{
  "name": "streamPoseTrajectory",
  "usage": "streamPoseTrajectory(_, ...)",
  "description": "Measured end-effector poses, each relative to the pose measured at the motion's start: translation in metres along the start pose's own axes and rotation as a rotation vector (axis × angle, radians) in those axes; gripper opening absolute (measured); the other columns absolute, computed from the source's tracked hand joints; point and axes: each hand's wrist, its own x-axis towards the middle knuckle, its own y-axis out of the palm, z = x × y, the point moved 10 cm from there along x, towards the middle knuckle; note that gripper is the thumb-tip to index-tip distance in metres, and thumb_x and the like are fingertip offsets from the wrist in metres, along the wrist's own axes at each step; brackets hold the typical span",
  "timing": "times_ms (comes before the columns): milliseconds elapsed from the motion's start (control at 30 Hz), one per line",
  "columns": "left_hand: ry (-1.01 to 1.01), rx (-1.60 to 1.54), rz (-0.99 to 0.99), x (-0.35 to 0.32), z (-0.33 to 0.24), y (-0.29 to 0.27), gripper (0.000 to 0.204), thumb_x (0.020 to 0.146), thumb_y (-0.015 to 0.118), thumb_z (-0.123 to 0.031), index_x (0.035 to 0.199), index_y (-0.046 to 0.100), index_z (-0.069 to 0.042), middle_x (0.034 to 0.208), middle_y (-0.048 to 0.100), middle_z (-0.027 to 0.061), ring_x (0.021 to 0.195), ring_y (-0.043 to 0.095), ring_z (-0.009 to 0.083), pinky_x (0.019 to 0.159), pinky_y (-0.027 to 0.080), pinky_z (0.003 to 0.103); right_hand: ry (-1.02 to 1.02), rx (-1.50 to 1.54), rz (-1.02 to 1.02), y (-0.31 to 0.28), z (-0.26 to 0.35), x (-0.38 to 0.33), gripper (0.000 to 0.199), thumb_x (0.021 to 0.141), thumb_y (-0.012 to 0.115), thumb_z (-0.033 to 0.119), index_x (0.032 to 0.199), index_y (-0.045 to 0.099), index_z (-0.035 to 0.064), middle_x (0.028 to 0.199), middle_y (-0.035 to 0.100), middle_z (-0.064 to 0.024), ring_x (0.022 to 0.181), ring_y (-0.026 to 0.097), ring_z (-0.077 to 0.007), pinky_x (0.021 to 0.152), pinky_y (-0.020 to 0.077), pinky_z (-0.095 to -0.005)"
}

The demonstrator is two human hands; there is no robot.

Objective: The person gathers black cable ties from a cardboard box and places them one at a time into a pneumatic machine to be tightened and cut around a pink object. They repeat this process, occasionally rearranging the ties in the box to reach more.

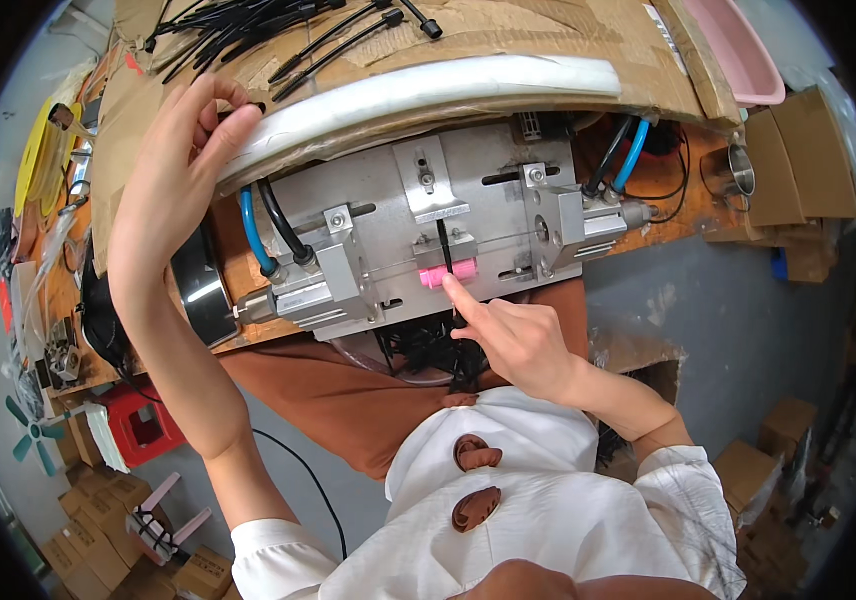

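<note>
Right hand (518, 345) is seen at about 5 o'clock of the metal fixture (418, 235), index finger extended and pressed against the pink block (448, 273), other fingers curled in. A black cable tie (444, 240) stands upright in the slot just above the pink block, at the fixture's centre. Whether anything is pinched under the curled fingers cannot be told.

Left hand (193, 150) is raised at 10 o'clock of the fixture, fingers loosely bent together, thumb and fingertips apparently pinching something small and dark at the edge of the white foam strip (428, 90); what is held cannot be made out clearly. Loose black ties (248, 30) are piled at 11 o'clock on the cardboard (548, 40). Blue hoses (253, 235) are attached on both sides of the fixture; a heap of ties (428, 350) hangs below it at 6 o'clock.

Risks, judged: the index fingertip sits right at the clamp faces, so a pinch is likely if the air cylinders fire while it is there. The tie could be skewed if pushed off-centre. Attention is split between two hands well apart, so a misfeed could be missed
</note>
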Motion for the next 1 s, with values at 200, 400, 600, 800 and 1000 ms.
streamPoseTrajectory(200, -0.005, 0.009, -0.059, -0.009, -0.015, -0.004, 0.024, 0.084, 0.069, -0.022, 0.091, 0.055, -0.003, 0.075, 0.041, 0.0051, 0.071, 0.041, 0.0172, 0.066, 0.039, 0.030, 0.006, -0.006, 0.094, -0.009, 0.007, 0.014, 0.061, 0.072, 0.075, 0.007, 0.129, 0.054, 0.0005, 0.061, 0.049, -0.0033, 0.050, 0.051, -0.0153, 0.045, 0.0408, -0.0300)
streamPoseTrajectory(400, 0.060, 0.137, -0.349, -0.042, -0.040, -0.013, 0.014, 0.082, 0.066, -0.009, 0.093, 0.058, -0.004, 0.077, 0.049, 0.0097, 0.077, 0.051, 0.0251, 0.071, 0.042, 0.035, -0.400, -0.461, -0.219, -0.089, 0.023, 0.120, 0.034, 0.069, 0.061, 0.013, 0.101, 0.065, 0.0046, 0.083, 0.056, -0.0049, 0.055, 0.057, -0.0156, 0.045, 0.0435, -0.0246)
streamPoseTrajectory(600, 0.071, 0.084, -0.536, -0.126, -0.085, 0.020, 0.033, 0.074, 0.065, 0.008, 0.107, 0.061, 0.001, 0.101, 0.060, 0.0109, 0.083, 0.054, 0.0264, 0.075, 0.043, 0.035, -0.647, -0.644, -0.199, -0.068, 0.016, 0.223, 0.013, 0.074, 0.058, 0.004, 0.085, 0.063, -0.0005, 0.084, 0.057, -0.0122, 0.081, 0.055, -0.0242, 0.065, 0.0469, -0.0315)
streamPoseTrajectory(800, 0.061, 0.047, -0.124, -0.156, -0.122, 0.132, 0.062, 0.071, 0.061, 0.008, 0.131, 0.047, 0.009, 0.097, 0.055, 0.0129, 0.084, 0.052, 0.0247, 0.075, 0.046, 0.031, -0.147, 0.123, -0.062, -0.136, -0.010, 0.203, 0.011, 0.089, 0.053, 0.003, 0.093, 0.061, -0.0039, 0.077, 0.063, -0.0171, 0.072, 0.062, -0.0282, 0.064, 0.0481, -0.0318)
streamPoseTrajectory(1000, 0.042, 0.188, -0.058, -0.143, -0.122, 0.161, 0.069, 0.070, 0.057, 0.009, 0.137, 0.037, 0.010, 0.098, 0.048, 0.0117, 0.084, 0.049, 0.0233, 0.077, 0.046, 0.031, 0.071, 0.541, -0.428, -0.182, -0.051, 0.142, 0.019, 0.084, 0.060, 0.001, 0.103, 0.060, -0.0035, 0.093, 0.065, -0.0096, 0.067, 0.058, -0.0102, 0.053, 0.0433, -0.0213)
